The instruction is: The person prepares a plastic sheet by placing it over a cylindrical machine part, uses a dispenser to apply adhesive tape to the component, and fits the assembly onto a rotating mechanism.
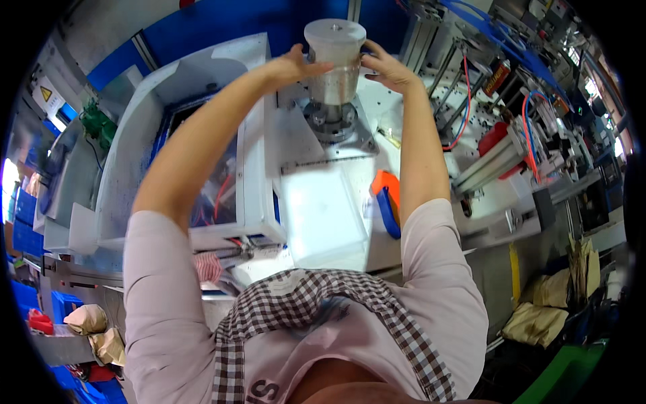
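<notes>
An upright clear-and-silvery cylinder (334, 81) with a round whitish cap (334, 29) stands above a round metal base (330, 122) at the far middle of the bench. From its left side my left hand (299, 66) grips it, the thumb stretched across its front. On the opposite side my right hand (389, 67) has its bent fingers and thumb against the wall. Some fingertips are hidden behind the cylinder. Both arms reach out around the space before the base. Closer to me lies a translucent white flat tray or sheet (321, 212).
A large white open-topped housing (259, 135) stands left of the base. An orange-and-blue tool-like object (387, 202) lies by my right forearm. Metal rods, a frame (494, 158) and red and blue tubes fill the right. A blue panel (269, 30) stands behind.
</notes>
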{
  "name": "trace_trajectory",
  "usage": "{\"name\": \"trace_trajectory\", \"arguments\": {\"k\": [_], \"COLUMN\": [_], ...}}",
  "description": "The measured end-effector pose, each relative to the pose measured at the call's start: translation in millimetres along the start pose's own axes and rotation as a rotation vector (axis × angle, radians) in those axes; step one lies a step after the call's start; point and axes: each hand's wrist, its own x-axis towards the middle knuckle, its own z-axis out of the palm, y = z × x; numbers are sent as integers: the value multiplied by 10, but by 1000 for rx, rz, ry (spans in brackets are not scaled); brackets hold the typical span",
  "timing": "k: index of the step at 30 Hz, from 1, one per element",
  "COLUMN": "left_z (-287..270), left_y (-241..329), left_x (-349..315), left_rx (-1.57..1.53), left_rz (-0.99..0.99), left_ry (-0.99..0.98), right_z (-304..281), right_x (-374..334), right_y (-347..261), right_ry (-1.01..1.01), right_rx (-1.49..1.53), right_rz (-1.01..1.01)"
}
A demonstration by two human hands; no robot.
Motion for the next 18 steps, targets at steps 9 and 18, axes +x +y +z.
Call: {"name": "trace_trajectory", "arguments": {"k": [9, 18], "left_z": [-1069, -1111], "left_y": [963, 272], "left_x": [-2498, -3759], "left_rx": [184, -229], "left_rz": [547, 364], "left_ry": [-340, -498], "right_z": [-288, 226], "right_x": [-570, -716], "right_y": [698, 955], "right_ry": [430, 191], "right_rx": [-528, -1142], "right_rz": [430, 586]}}
